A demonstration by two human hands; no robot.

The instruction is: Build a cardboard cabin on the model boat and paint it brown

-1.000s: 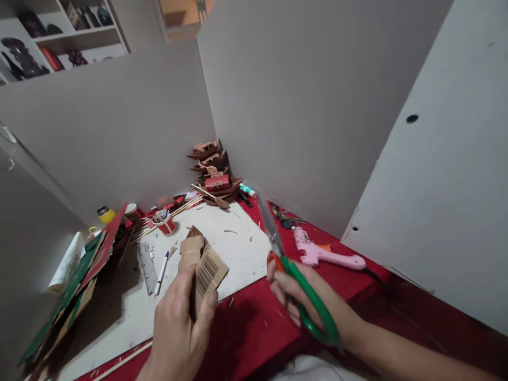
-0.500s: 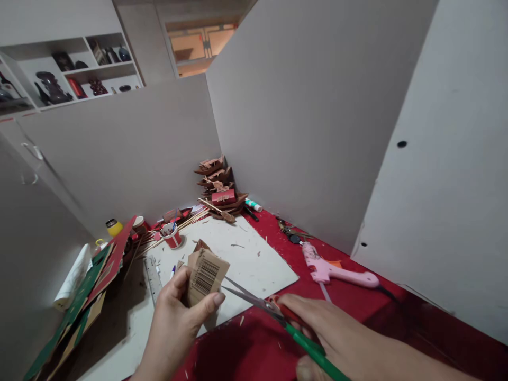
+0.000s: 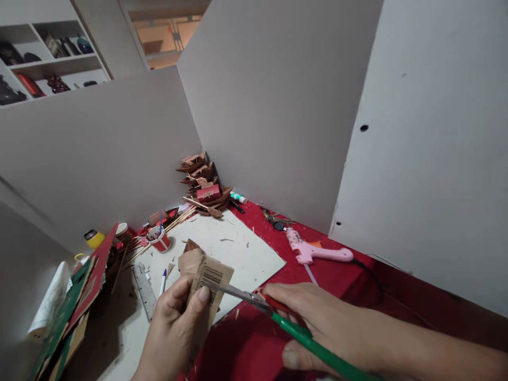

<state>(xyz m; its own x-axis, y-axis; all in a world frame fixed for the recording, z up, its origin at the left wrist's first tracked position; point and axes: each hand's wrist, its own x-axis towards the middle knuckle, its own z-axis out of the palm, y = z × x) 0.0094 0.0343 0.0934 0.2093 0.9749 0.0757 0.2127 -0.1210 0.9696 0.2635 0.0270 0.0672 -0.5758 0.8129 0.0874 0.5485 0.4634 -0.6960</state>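
Between the thumb and fingers of my left hand [image 3: 174, 320] is a piece of brown cardboard [image 3: 216, 271] printed with a barcode. My right hand [image 3: 317, 323] is wrapped round scissors [image 3: 248, 296] with green and red handles. The scissor blades lie across the cardboard at the barcode, close to my left thumb. Just behind the cardboard, a small brown folded piece [image 3: 191, 246] shows in part.
A pink glue gun [image 3: 317, 253] lies on the red cloth at the right. Brown model boats [image 3: 204, 185] are stacked in the corner. Left are a cup [image 3: 159, 239], a ruler [image 3: 143, 291], a pen [image 3: 163, 282] and leaning cardboard sheets [image 3: 85, 299].
The scissor blades have moved from beside the cardboard onto its barcode area, and look closer together. The view has turned right, so the surroundings sit further left.
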